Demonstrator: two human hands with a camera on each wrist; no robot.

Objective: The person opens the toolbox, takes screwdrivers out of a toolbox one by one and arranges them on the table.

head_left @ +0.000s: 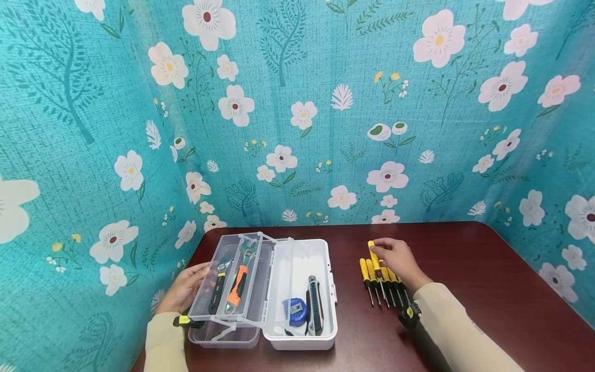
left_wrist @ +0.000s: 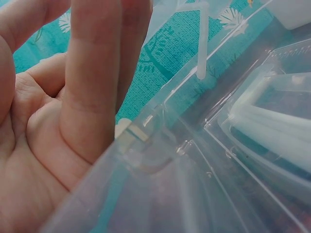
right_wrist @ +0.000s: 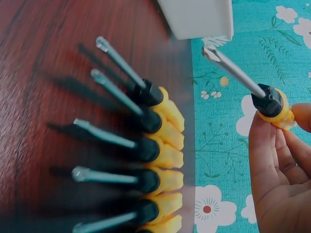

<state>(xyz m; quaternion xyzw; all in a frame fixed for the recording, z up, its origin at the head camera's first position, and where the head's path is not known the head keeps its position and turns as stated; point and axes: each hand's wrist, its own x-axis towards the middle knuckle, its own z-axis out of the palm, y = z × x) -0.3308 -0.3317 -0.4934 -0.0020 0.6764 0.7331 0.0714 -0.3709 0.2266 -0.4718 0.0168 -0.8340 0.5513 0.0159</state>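
Observation:
My right hand (head_left: 395, 258) pinches a screwdriver (right_wrist: 269, 103) by its yellow handle, its metal shaft pointing down above the table. Below it lies a row of several yellow-and-black screwdrivers (head_left: 366, 274), side by side. At the left, my left hand (head_left: 183, 289) is beside the clear upper tray (head_left: 197, 305) of an opened toolbox, fingers fairly straight at its outer side. In the left wrist view these fingers (left_wrist: 92, 77) stand close against the clear plastic; firm contact cannot be made out. That tray holds an orange-handled wrench (head_left: 238, 285) and a black-handled wrench (head_left: 217, 289).
The white toolbox base (head_left: 331, 310) stands right of the clear lid part, holding a blue tape measure (head_left: 296, 311) and a utility knife (head_left: 315, 305). All rests on a dark red table (head_left: 479, 289). A flowered teal curtain (head_left: 325, 155) hangs behind and at both sides.

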